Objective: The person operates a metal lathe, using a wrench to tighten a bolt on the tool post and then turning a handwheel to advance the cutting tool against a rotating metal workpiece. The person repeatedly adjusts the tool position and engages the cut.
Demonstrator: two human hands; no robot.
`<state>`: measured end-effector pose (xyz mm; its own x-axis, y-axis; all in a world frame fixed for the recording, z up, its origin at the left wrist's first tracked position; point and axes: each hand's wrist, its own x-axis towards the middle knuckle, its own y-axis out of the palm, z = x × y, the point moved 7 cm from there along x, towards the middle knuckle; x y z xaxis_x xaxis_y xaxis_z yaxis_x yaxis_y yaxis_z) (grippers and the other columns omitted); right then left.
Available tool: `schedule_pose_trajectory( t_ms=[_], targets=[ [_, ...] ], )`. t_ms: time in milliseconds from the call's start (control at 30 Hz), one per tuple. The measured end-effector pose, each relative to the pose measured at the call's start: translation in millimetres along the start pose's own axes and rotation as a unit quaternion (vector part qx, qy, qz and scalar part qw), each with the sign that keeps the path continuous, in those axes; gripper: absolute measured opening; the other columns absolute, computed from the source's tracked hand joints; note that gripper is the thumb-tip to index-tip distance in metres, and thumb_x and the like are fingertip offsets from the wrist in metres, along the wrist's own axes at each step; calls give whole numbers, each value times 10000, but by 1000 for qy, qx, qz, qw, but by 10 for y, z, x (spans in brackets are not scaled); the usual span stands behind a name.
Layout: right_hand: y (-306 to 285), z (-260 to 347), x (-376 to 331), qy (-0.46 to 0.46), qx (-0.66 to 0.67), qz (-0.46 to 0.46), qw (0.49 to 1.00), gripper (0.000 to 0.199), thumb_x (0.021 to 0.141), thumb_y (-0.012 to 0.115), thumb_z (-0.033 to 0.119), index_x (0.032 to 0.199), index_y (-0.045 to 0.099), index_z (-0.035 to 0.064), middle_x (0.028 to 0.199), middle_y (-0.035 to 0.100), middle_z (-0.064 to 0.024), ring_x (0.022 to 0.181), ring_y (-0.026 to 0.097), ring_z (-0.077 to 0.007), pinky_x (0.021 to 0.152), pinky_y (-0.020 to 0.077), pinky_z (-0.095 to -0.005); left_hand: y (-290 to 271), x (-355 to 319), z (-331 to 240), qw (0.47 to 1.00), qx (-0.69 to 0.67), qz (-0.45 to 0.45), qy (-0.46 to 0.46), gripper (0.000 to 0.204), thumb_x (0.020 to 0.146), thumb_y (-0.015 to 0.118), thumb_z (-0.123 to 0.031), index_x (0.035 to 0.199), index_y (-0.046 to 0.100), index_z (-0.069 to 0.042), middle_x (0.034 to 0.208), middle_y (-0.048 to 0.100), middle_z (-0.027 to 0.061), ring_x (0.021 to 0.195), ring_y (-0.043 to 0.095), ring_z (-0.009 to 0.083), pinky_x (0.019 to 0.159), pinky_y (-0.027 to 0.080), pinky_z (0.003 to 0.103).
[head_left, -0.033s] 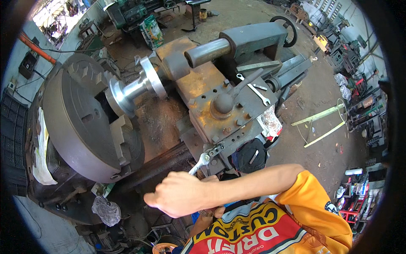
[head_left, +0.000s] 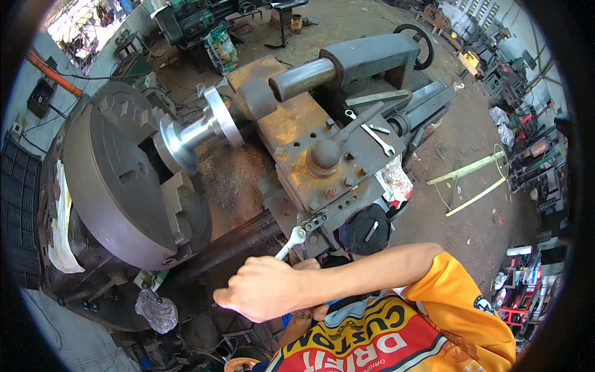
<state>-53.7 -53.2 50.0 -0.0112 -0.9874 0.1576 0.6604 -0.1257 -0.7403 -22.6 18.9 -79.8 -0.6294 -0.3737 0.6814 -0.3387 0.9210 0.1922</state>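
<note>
My right hand (head_left: pixel 259 290) is wrapped around the shank of a silver wrench (head_left: pixel 289 247). The wrench's ring end sits on a bolt head at the near edge of a dark tool post block (head_left: pixel 338 208). My left hand (head_left: pixel 318 312) is mostly hidden under my right forearm; only part shows, so its grip cannot be made out. Left of the block, a large lathe chuck (head_left: pixel 114 180) holds a shiny flanged metal workpiece (head_left: pixel 198 130). On top of the block are a ball-shaped clamp handle (head_left: pixel 325 154) and a second wrench (head_left: pixel 377 137).
The tailstock (head_left: pixel 372 57) with its handwheel (head_left: pixel 424 46) stands at the far side. A crumpled white rag (head_left: pixel 394 178) and a dark cap (head_left: pixel 364 229) are right of the block. A pale frame (head_left: pixel 465 173) lies on the floor. A plastic bag (head_left: pixel 156 310) hangs at the lower left.
</note>
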Motion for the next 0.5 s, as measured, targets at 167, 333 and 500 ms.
schedule_pose_trajectory(
  t_ms=[167,333,500],
  targets=[
    [54,125,-223,-55,9,51,997,155,712,654,185,734,634,32,651,653,-149,652,694,-350,547,545,-463,51,180,-46,1000,-5,17,-2,388,782,732,-377,684,540,-55,609,463,54,491,449,211,458,331,355],
    [35,206,-645,-149,30,103,983,249,669,664,270,717,615,32,536,599,-129,561,667,-337,474,495,-452,10,244,-9,1000,-11,23,3,343,788,730,-337,706,554,-54,621,470,51,499,458,215,458,333,359],
    [-432,229,-746,-148,103,-51,982,216,683,697,243,693,563,74,621,536,-48,660,581,-250,605,420,-355,-65,341,-35,1000,-13,20,20,299,794,728,-298,728,568,-53,633,478,47,507,466,219,459,335,363]
  ],
)
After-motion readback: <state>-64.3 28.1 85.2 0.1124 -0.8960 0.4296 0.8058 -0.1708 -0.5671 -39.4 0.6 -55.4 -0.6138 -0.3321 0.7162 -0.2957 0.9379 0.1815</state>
